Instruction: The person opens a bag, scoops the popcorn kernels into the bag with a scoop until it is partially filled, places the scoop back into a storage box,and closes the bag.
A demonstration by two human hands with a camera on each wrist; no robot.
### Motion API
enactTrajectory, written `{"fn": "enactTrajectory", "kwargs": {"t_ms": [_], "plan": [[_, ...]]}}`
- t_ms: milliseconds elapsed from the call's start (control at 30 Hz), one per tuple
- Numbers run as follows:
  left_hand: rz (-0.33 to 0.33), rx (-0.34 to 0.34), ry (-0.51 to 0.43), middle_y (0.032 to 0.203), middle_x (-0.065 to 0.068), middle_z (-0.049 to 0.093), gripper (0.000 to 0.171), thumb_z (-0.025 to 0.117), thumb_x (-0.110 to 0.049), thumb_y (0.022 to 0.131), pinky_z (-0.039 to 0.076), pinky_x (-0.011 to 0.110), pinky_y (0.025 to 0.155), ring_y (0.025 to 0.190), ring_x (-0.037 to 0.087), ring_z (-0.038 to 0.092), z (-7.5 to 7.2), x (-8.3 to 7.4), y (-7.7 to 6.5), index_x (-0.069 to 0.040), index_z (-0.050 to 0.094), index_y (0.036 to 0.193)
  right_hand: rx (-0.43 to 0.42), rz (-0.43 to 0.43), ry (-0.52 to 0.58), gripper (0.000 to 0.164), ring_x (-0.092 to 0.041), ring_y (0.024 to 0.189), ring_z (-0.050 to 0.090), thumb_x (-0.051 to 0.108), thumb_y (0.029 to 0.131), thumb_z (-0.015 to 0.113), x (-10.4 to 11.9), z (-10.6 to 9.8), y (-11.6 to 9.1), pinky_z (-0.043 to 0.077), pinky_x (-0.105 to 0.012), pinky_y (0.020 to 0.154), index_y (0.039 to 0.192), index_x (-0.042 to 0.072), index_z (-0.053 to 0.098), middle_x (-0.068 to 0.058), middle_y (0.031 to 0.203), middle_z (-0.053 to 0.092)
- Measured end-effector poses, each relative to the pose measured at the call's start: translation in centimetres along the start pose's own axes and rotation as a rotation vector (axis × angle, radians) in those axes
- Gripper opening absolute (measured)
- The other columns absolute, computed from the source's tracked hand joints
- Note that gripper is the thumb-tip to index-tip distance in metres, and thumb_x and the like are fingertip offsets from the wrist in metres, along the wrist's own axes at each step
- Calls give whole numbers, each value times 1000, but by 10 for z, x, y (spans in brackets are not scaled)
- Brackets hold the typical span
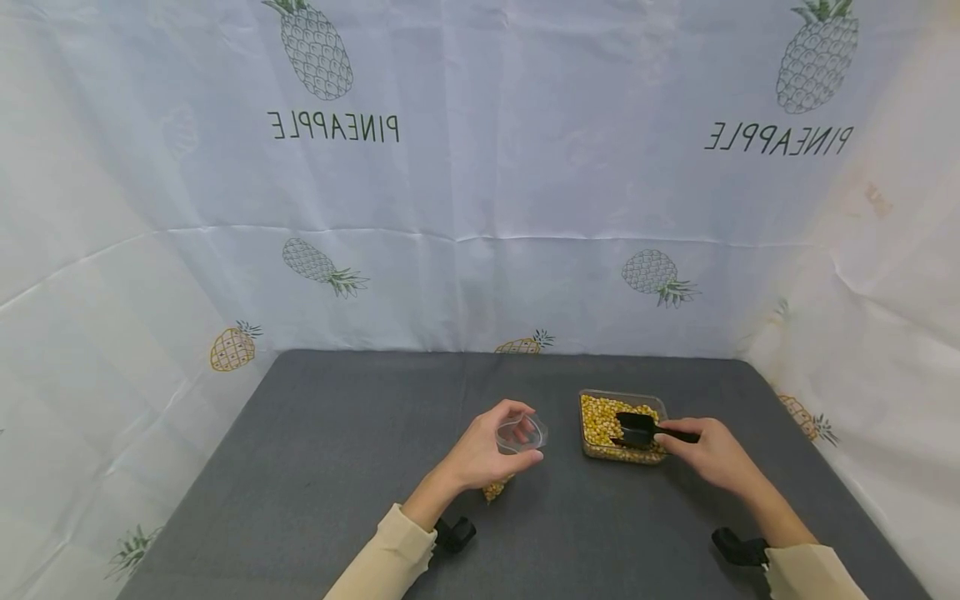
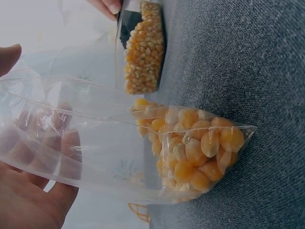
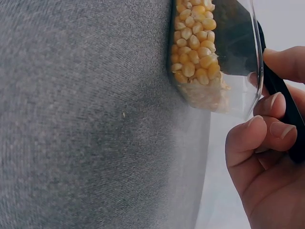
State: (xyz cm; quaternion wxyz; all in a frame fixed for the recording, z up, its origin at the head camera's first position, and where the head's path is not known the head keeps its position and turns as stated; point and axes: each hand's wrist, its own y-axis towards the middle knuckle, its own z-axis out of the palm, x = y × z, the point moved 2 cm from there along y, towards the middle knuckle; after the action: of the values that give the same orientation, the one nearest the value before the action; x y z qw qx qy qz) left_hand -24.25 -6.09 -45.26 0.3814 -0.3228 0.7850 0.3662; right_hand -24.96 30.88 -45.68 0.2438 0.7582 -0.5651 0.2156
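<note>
"So, how is the bag (image 2: 119,148) held?"

"By the left hand (image 1: 486,450); its thumb and fingers are curved round the open mouth. Some corn (image 2: 198,148) is gathered in the bag's lower end."

"Is the table (image 1: 322,467) touched by that end?"

"That cannot be told."

"And the scoop (image 1: 636,427)?"

"Its handle is pinched between the thumb and fingers of the right hand (image 1: 712,456), and its black bowl is set inside the tub (image 1: 611,452), against more corn."

"Where is the tub placed?"

"On the table, to the right of the bag and well apart from it. Its clear walls are seen from both wrists."

"What is hung behind?"

"A white cloth (image 1: 480,183), printed with pineapples and mirrored lettering."
</note>
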Motion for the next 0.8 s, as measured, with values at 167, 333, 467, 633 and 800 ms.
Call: {"fn": "enactTrajectory", "kwargs": {"t_ms": [167,333,467,633,800], "plan": [[5,-1,-3,117,15,66,50,76,-24,93,56,29,88,100,17,66,0,0,0,-7,55,135,5,16,12,40,-50,111,62,29,99,69,-3,2,0,55,-59,82,123,-3,71,-29,121,67],[1,-3,-4,116,13,66,50,76,-24,93,55,29,88,100,17,65,1,0,0,-6,55,135,7,39,25,43,-50,113,61,31,100,67,-5,4,-1,55,-58,82,126,-4,69,-30,124,65],[2,-4,-3,115,11,66,51,76,-24,93,55,29,88,99,17,65,1,0,0,-5,55,135,-7,47,47,44,-52,117,58,31,101,67,-8,7,-4,54,-60,84,127,-4,68,-30,128,64],[7,-5,-6,115,11,66,52,76,-23,93,56,29,87,99,15,65,1,1,0,-3,54,135,-33,42,65,42,-53,118,57,29,101,67,-11,8,-7,54,-59,84,127,-3,68,-31,130,62],[0,-1,-8,115,12,66,52,76,-24,93,56,29,87,99,14,65,1,0,0,-3,54,136,-33,85,122,47,-33,80,68,32,101,66,-13,5,-10,56,-41,63,132,-4,65,-35,135,56]]}}
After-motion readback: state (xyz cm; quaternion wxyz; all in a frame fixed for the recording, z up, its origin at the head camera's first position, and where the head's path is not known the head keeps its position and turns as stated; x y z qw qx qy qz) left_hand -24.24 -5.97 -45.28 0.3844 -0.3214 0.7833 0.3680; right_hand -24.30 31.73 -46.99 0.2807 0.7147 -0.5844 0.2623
